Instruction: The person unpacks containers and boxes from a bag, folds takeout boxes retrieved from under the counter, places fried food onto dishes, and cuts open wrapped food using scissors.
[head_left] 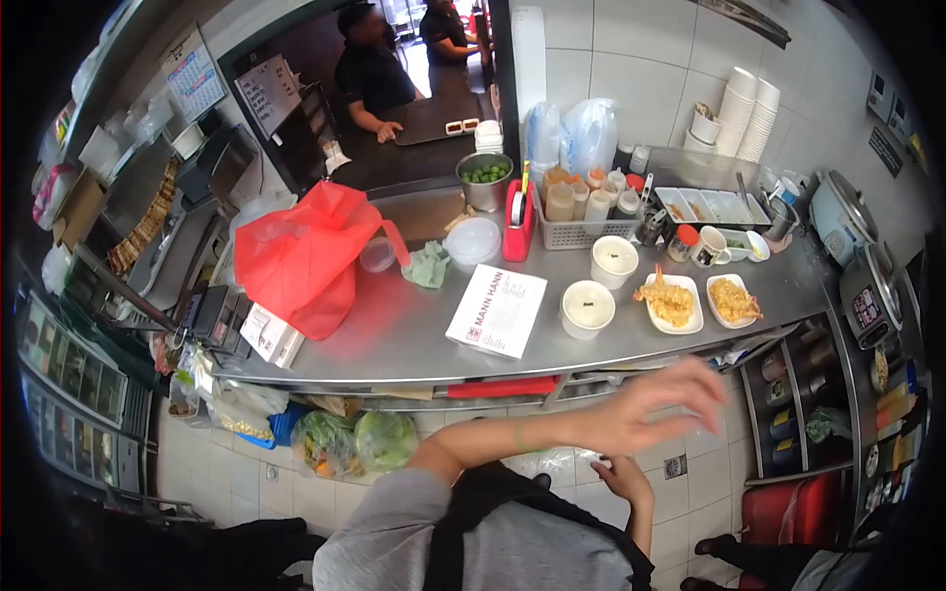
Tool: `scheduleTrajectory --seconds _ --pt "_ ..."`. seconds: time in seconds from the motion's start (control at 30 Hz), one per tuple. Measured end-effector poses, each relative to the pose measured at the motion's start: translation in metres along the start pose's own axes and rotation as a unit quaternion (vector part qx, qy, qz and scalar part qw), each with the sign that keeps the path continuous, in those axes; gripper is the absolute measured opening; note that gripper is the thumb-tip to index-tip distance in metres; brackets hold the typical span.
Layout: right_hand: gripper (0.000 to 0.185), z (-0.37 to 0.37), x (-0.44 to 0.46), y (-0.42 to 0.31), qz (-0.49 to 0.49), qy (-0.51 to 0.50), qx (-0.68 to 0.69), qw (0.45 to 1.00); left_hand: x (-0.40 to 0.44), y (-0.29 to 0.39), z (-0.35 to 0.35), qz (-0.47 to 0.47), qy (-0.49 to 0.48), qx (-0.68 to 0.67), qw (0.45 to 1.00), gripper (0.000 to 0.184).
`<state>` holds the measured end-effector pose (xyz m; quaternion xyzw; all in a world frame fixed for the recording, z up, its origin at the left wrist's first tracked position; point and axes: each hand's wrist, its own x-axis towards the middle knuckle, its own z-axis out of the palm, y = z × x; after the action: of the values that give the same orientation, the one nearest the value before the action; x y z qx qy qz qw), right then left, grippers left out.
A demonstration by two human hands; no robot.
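In a narrow kitchen with a steel counter (414,335), the person's left hand (662,406) is raised, loosely open and blurred, near two fried-food dishes (682,327); the right hand (627,480) is lower, its grip unclear. Leftward sit white tubs (588,313), a box (501,313) and a red bag (305,261).

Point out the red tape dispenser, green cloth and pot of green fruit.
Red tape dispenser (517,239): head view, lower body.
Green cloth (426,267): head view, crumpled middle.
Pot (484,200): head view, outer wall.
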<state>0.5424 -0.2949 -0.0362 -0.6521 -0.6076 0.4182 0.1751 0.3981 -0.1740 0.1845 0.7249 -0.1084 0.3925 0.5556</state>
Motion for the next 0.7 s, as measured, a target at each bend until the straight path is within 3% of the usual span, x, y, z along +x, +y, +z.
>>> scheduleTrajectory --seconds 0.07,0.13,0.2,0.23,0.3,0.33,0.43,0.47,0.5,0.57,0.6,0.67,0.7 --pt "0.048 0.004 0.010 0.001 -0.096 0.012 -0.067 0.993 0.042 0.033 0.028 0.104 -0.062 -0.165 0.979 0.014" --pt "0.046 0.008 0.019 -0.003 -0.117 0.009 -0.059 0.991 0.062 0.058 0.058 0.085 -0.095 -0.381 0.916 0.016" --pt "0.045 0.015 0.025 -0.004 -0.123 0.008 -0.037 0.992 0.069 0.074 0.077 0.076 -0.098 -0.494 0.861 0.017" --pt "0.044 0.020 0.027 -0.005 -0.122 0.008 -0.022 0.992 0.076 0.076 0.084 0.071 -0.092 -0.497 0.860 0.017" --pt "0.043 0.031 0.031 -0.002 -0.116 0.015 0.013 0.993 0.090 0.069 0.097 0.307 -0.094 -0.471 0.821 0.047" --pt "0.042 0.037 0.033 0.001 -0.114 0.019 0.032 0.993 0.089 0.065 0.096 0.303 -0.092 -0.480 0.818 0.047" --pt "0.040 0.055 0.042 0.010 -0.102 0.037 0.095 0.990 0.081 0.047 0.083 0.138 -0.314 -0.538 0.770 0.044" --pt "0.040 0.062 0.049 0.014 -0.096 0.046 0.115 0.988 0.079 0.042 0.083 0.095 -0.316 -0.598 0.730 0.041" --pt "0.039 0.069 0.057 0.020 -0.092 0.058 0.137 0.985 0.078 0.038 0.079 0.091 -0.307 -0.610 0.725 0.041" --pt "0.038 0.083 0.083 0.034 -0.075 0.084 0.168 0.979 0.078 0.025 0.066 0.266 -0.079 -0.422 0.863 0.046" --pt "0.038 0.092 0.100 0.045 -0.060 0.090 0.177 0.978 0.075 0.015 0.056 0.256 -0.076 -0.439 0.858 0.046" --pt "0.037 0.133 0.121 0.104 0.035 0.110 -0.016 0.993 0.057 -0.020 0.036 0.050 -0.211 -0.323 0.921 0.020" --pt "0.041 0.156 0.123 0.137 0.088 0.087 -0.043 0.991 0.048 -0.048 0.034 0.048 -0.201 -0.285 0.936 0.020"
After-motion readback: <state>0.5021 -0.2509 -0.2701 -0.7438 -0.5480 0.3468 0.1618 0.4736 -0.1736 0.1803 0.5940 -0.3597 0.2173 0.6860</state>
